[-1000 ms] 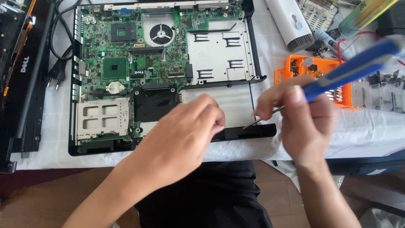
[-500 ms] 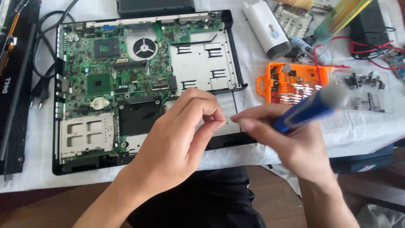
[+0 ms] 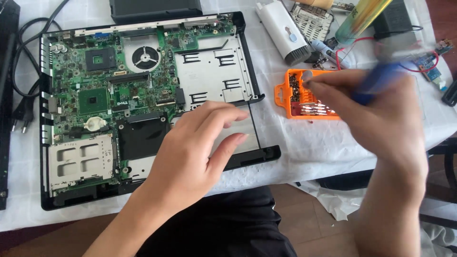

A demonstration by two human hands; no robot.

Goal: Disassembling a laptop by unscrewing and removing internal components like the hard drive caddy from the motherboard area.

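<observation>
- Laptop base (image 3: pixel 143 109) lies open, green motherboard (image 3: pixel 95 90) exposed, not yet lifted out
- Left hand (image 3: pixel 190 157) rests on it, fingers loosely spread
- Right hand (image 3: pixel 376 114) grips a blue screwdriver (image 3: pixel 381 78), fingertips pinched together over the orange bit case (image 3: pixel 297 97)

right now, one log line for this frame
left hand: rests on opened laptop | right hand: holds blue screwdriver over orange bit case

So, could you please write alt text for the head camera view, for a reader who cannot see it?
A person's left hand rests on an opened laptop with its green circuit board exposed, while the right hand, holding a blurred blue screwdriver, reaches over an orange bit case. Both lie on a white cloth among cables and small tools.
</observation>
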